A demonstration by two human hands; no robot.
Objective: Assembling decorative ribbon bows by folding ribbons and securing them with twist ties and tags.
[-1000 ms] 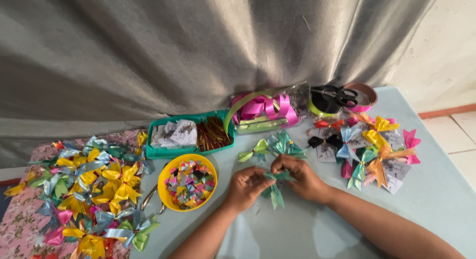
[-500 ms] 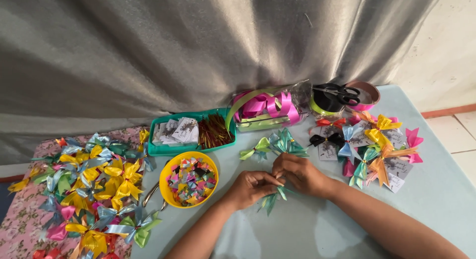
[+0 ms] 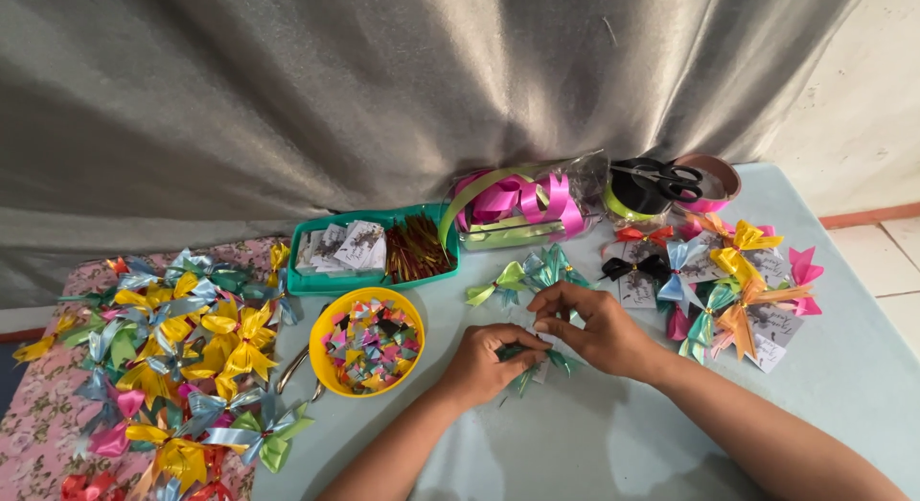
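1. Background: grey draped curtain (image 3: 383,89) fills the upper frame; below it a pale blue table (image 3: 594,443) runs across the centre and right.
2. Left hand (image 3: 484,362), lower centre: fingers curled together, tips pinched on a green ribbon bow (image 3: 529,365).
3. Right hand (image 3: 594,328), just right of it: thumb and forefinger closed on the same bow from above; the remaining fingers are bent over it.
4. Bow position: between the two hands, at the fingertips. Its green tails stick out below and to the right of the fingers, lying on the table. The centre knot is hidden by the fingers.
5. Yellow bowl (image 3: 337,314) of small coloured bits, left of the left hand, near but apart.
6. Green tray (image 3: 309,282) with paper tags and thin sticks, above the bowl.
7. Heap of yellow, blue and green bows (image 3: 182,338), far left, on a pink floral cloth (image 3: 38,434).
8. Second heap of mixed bows (image 3: 728,280), right of the right hand.
9. Black scissors (image 3: 661,175) resting on ribbon rolls, upper right.
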